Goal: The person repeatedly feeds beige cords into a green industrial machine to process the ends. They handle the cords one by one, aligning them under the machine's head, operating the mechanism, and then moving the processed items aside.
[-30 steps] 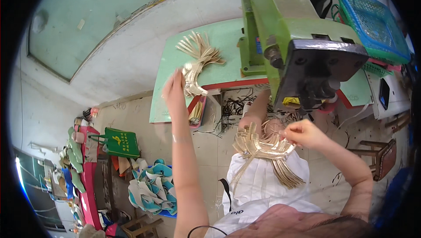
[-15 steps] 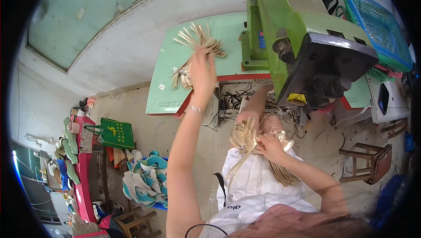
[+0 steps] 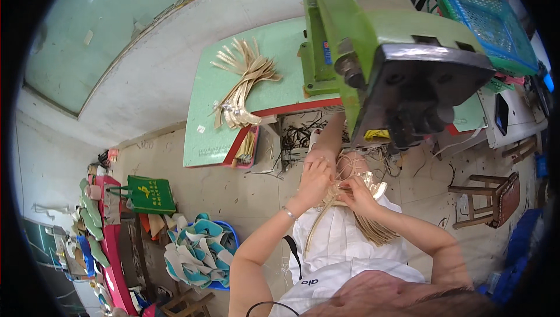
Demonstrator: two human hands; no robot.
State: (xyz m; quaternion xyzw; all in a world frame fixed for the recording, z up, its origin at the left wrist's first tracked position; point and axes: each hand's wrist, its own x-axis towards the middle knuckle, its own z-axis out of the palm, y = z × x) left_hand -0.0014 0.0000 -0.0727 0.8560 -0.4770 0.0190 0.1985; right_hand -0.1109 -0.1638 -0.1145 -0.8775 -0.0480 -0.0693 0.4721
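Both hands are now working together in the lap: the left hand [image 3: 314, 181], which was reaching up to the fanned straps [image 3: 244, 80] on the pale green surface [image 3: 210, 124] a moment ago, is closing with the right hand [image 3: 357, 195] on a bundle of thin, glossy cream strips [image 3: 373, 226]. The fanned pile is lying untouched beside the heavy green metal machine [image 3: 379, 42].

Green machine [image 3: 373, 42], blue basket [image 3: 487, 19], wooden stool [image 3: 487, 200], green bag [image 3: 150, 194] on floor.
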